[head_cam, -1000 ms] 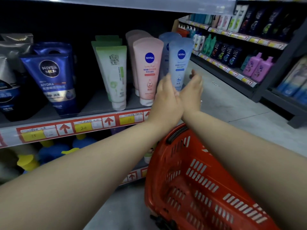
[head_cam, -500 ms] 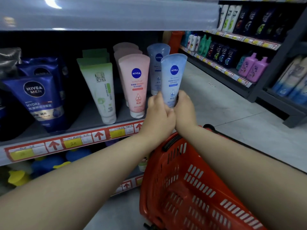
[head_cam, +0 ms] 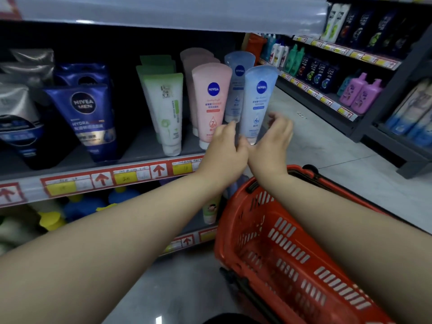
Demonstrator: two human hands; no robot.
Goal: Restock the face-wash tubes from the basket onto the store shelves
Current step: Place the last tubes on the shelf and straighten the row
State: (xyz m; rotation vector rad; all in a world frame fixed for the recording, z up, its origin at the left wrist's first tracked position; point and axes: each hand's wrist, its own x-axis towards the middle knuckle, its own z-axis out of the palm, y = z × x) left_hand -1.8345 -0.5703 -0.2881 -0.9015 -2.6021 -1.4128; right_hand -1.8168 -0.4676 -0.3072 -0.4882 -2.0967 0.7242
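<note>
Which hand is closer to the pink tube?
Left. The left hand is by the bottom right of the pink tube; the right hand is farther right, on the other side of the light-blue tube.

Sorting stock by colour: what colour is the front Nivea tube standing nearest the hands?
The front tube is pale, translucent blue; the head view shows it.

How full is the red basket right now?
Looks empty: the red basket shows only bare slotted walls and floor, no tubes. The right forearm hides part of it; cannot tell there.
</note>
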